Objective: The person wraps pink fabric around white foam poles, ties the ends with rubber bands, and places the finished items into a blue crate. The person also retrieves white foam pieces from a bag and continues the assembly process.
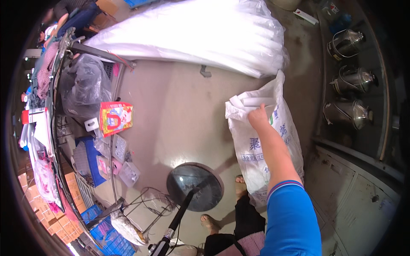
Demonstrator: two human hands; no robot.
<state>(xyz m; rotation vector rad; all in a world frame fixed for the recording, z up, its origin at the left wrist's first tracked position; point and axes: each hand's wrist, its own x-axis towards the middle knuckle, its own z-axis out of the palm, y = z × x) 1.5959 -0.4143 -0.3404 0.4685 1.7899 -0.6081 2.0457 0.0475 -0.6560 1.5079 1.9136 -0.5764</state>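
Observation:
My right hand (258, 117), at the end of a blue-sleeved arm, is closed at the mouth of a white woven sack (248, 147) with printing on it. The fingers grip the sack's rim, though the fingertips are partly hidden. Pale rolled pieces (253, 101) show inside the opening, just beyond the hand. The sack lies slumped on the floor along the right side of my arm. My left hand is outside the picture.
A large bundle of white material in clear plastic (192, 34) spans the far floor. A pole on a round black base (179, 187) stands near. Left are a cluttered rack (53, 98), a red packet (117, 117) and blue crates (106, 234). Metal canisters (348, 115) line the right.

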